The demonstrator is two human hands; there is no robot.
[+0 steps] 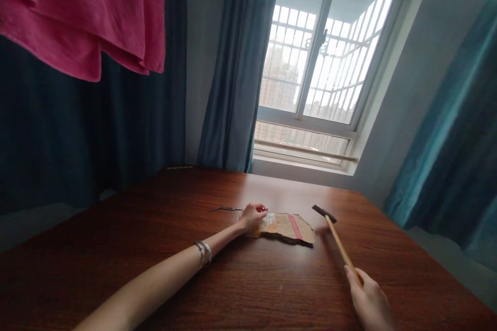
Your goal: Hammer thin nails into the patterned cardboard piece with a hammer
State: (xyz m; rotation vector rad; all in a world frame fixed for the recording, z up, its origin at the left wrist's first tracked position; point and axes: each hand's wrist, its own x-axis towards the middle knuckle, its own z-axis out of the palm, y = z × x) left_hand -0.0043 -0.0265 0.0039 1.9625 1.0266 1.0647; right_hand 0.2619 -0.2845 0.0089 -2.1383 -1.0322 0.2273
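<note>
My right hand (pixel 370 297) is wrapped round the wooden handle of a hammer (pixel 341 248). The hammer's dark head is raised at the far end of the handle, to the right of a torn piece of cardboard (pixel 289 225). That cardboard has a pink stripe, many small marks and a whitish patch, and its right part stands off the tabletop. At its left end my left hand (pixel 254 217) rests with the fingers pinched together; whatever they hold is too small to make out. Just beyond this hand lies a thin dark metal tool (pixel 225 209), its kind unclear.
The reddish-brown wooden table (pixel 233 289) reaches back to a window (pixel 310 62) with bars outside. Dark blue curtains (pixel 240 62) hang behind and at the right (pixel 446 139). A pink cloth (pixel 89 15) hangs at the upper left.
</note>
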